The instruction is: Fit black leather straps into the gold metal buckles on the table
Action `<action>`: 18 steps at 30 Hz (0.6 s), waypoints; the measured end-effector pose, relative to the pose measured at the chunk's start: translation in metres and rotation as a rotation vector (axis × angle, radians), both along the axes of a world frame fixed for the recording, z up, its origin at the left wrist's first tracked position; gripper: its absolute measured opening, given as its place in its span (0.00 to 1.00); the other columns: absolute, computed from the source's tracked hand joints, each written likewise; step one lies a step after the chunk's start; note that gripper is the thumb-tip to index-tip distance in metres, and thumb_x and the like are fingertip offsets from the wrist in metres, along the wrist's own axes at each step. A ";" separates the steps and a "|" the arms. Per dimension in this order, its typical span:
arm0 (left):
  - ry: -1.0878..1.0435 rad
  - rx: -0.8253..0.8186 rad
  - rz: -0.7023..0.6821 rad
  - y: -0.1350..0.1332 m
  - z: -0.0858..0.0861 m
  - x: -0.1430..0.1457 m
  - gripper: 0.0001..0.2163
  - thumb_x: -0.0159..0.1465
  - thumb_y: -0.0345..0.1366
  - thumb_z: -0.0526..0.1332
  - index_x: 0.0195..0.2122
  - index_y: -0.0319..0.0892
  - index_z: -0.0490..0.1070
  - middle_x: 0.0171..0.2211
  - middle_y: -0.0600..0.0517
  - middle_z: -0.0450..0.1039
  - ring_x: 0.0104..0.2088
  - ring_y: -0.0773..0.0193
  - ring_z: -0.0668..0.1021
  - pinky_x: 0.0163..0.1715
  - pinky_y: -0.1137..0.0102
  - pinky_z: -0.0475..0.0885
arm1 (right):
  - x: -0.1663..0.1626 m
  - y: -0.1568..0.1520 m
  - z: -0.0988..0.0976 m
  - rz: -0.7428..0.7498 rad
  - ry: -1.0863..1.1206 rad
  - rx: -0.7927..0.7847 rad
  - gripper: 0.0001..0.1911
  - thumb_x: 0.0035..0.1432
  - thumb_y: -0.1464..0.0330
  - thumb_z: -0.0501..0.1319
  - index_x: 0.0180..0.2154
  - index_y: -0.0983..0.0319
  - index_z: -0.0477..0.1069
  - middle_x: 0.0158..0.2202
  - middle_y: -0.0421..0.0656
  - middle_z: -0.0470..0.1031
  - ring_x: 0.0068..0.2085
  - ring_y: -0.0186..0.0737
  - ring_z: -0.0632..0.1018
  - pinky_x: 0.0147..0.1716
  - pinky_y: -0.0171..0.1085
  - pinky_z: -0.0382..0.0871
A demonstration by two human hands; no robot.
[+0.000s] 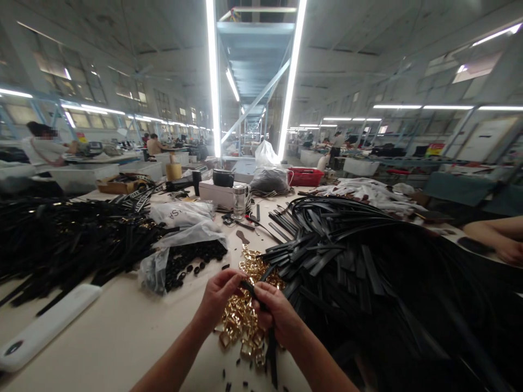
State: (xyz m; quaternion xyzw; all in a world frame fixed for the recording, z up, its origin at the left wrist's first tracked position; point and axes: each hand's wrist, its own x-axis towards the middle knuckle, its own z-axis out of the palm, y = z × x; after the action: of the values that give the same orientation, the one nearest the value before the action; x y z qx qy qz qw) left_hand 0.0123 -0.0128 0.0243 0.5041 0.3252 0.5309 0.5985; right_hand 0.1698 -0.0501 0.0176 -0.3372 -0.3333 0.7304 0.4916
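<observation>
Both of my hands meet over a pile of gold metal buckles (235, 321) on the table. A black strap (272, 348) runs through my right hand (272, 305), its tail hanging down over the table. My left hand (223, 288) pinches the strap's other end, close to the right fingertips. Whether a buckle or loop sits on that end is hidden by the fingers. To the right lies a large heap of black straps (339, 256). Left of the buckles, small black loops (192, 261) spill out of a clear plastic bag (157, 267).
A tangled mass of black straps (81, 234) covers the left side, near a long white plastic object (49, 326). Farther back stand a glass jar (239, 201), a white box (214, 193) and a red basket (304, 176). Another person's hand (509, 250) shows at the right edge.
</observation>
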 end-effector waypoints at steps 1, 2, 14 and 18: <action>0.006 -0.025 -0.008 0.001 -0.001 0.000 0.11 0.55 0.41 0.67 0.31 0.38 0.77 0.33 0.47 0.77 0.31 0.64 0.76 0.29 0.73 0.72 | 0.000 -0.001 0.000 -0.024 -0.046 0.020 0.20 0.47 0.55 0.68 0.30 0.62 0.64 0.18 0.31 0.65 0.12 0.19 0.52 0.11 0.26 0.40; 0.000 -0.060 -0.028 0.002 -0.002 -0.001 0.10 0.54 0.41 0.67 0.31 0.37 0.77 0.32 0.48 0.77 0.30 0.65 0.76 0.29 0.74 0.71 | 0.000 -0.001 0.001 -0.049 -0.105 0.046 0.20 0.48 0.55 0.67 0.29 0.62 0.64 0.18 0.31 0.65 0.13 0.20 0.53 0.12 0.27 0.40; -0.238 -0.446 -0.314 0.004 0.003 -0.005 0.11 0.50 0.28 0.71 0.34 0.37 0.76 0.34 0.49 0.78 0.33 0.68 0.79 0.38 0.76 0.73 | 0.011 -0.007 0.017 -0.132 -0.585 0.414 0.13 0.56 0.59 0.61 0.27 0.63 0.71 0.21 0.36 0.65 0.23 0.30 0.63 0.23 0.30 0.56; -0.177 -0.489 -0.301 0.004 0.000 -0.007 0.12 0.50 0.30 0.71 0.37 0.38 0.76 0.33 0.48 0.78 0.28 0.70 0.78 0.31 0.77 0.74 | 0.013 -0.006 0.016 -0.117 -0.629 0.432 0.12 0.57 0.62 0.60 0.27 0.63 0.70 0.21 0.36 0.66 0.23 0.30 0.64 0.24 0.30 0.57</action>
State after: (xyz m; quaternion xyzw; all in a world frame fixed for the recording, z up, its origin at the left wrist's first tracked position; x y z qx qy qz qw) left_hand 0.0056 -0.0084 0.0242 0.3391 0.3116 0.3840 0.8003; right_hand 0.1832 -0.0559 0.0335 -0.4520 -0.5941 0.4750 0.4660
